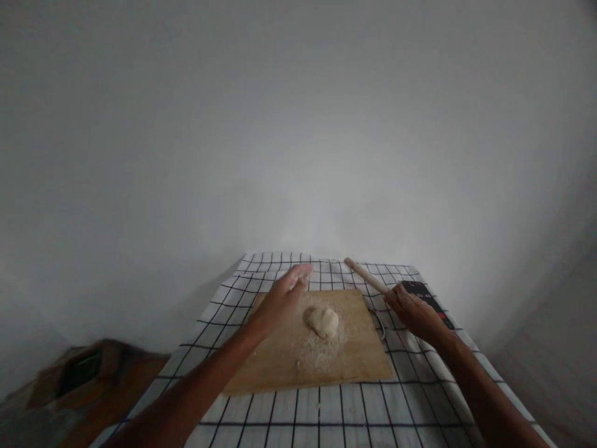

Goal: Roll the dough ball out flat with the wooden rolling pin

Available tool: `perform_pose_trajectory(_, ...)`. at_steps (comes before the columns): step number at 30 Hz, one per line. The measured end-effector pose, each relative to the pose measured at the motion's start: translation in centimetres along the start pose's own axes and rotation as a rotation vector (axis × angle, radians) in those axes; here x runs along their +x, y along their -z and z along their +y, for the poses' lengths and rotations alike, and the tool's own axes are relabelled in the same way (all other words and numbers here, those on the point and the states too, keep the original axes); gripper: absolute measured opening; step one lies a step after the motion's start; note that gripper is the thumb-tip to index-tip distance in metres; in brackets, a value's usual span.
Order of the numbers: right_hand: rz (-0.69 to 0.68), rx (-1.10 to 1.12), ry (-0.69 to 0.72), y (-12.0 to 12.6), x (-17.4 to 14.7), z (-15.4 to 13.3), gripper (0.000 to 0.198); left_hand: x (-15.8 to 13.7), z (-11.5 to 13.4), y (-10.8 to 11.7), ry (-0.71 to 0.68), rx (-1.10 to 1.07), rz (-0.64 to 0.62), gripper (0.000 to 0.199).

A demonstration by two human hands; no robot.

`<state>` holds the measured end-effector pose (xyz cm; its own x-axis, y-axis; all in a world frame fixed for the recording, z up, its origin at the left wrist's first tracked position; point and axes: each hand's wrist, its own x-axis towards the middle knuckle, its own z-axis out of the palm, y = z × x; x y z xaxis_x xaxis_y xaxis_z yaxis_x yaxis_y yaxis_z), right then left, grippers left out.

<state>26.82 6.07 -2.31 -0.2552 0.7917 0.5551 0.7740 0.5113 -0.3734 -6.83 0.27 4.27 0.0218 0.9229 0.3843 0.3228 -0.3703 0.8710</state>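
Head view, as I read it from my remote station. My right hand (415, 312) has its fingers wrapped round the near end of a pale wooden rolling pin (367, 277), a slim cylinder. Pin's long axis runs diagonally: free end points up-left, twd the far edge of the surface; held end sits low-right, just off the right edge of the light-brown rectangular wooden board (284, 367). Whether the pin touches the cloth I cannot tell.

My left hand (284, 295) hovers flat over the board's far-left part, fingers stretched out and close together, holding nothing; fingertips point away from me.

A small off-white dough lump (323, 322) lies near board centre, w/ a dusting of flour (313, 356) on its near side. Lump sits betw. the two hands, apart from both.

Board rests on a white cloth with a black grid pattern (410, 398) covering the surface. A dark phone (431, 300) w/ lit screen lies just beyond the right hand. A thin white cord (380, 323) loops beside the board's right edge.
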Motion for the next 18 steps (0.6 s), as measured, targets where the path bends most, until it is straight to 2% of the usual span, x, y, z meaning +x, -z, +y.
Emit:
perform_pose_trajectory(2, -0.182, 0.045, 0.001, 1.3, 0.6, -1.6, 0.030, 0.6, 2.0, 1.6, -0.129, 0.174, 0.102, 0.034)
perform_pose_trajectory(3, -0.253, 0.077, 0.021, 1.9, 0.9, -2.7, 0.033, 0.7, 2.9, 2.1, -0.205, 0.254, 0.108, 0.032)
perform_pose_trajectory(6, -0.440, 0.128, 0.099, 2.8, 1.9, -6.1, 0.045, -0.2, 3.9, 2.1, -0.310, 0.448, -0.017, 0.029)
perform_pose_trajectory(8, -0.513, 0.128, 0.158, 3.0, 2.5, -7.9, 0.052, -1.3, 3.1, 1.3, -0.275, 0.537, -0.115, 0.029)
perform_pose_trajectory(10, -0.552, 0.112, 0.192, 2.8, 3.0, -9.0, 0.057, -2.5, 1.4, 0.5, -0.210, 0.581, -0.154, 0.030)
perform_pose_trajectory(14, -0.641, 0.084, 0.233, 2.1, 4.0, -9.3, 0.067, -3.9, -1.5, -0.3, -0.115, 0.607, -0.139, 0.034)
perform_pose_trajectory(18, -0.722, 0.082, 0.193, 1.2, 5.1, -8.8, 0.074, -3.7, -2.8, -0.4, -0.121, 0.670, -0.114, 0.035)
